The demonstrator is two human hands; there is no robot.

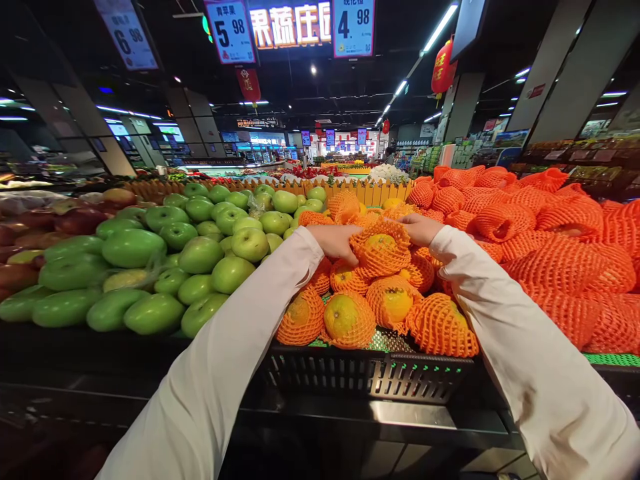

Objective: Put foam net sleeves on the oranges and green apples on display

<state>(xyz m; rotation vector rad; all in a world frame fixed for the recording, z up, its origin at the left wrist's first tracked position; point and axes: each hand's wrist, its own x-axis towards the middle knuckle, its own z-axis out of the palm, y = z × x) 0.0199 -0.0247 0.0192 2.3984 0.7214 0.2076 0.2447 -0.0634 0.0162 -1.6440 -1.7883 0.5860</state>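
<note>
Between my hands an orange in an orange foam net [383, 252] sits on top of the pile. My left hand [336, 241] grips its left side, thumb in front, the other fingers mostly hidden behind the net. From the upper right, my right hand [419, 229] holds the net's edge, with its fingertips partly out of sight behind the fruit. More netted oranges lie below, among them one showing yellow-green peel [343, 317]. They rest in a black slatted basket [325, 373].
Green apples [200, 257] are heaped on the left, with red fruit [75, 223] beyond them. Fruit in red-orange nets [560, 247] fills the right side. A low yellow fence [383, 195] runs behind the pile. Price signs [353, 28] hang overhead.
</note>
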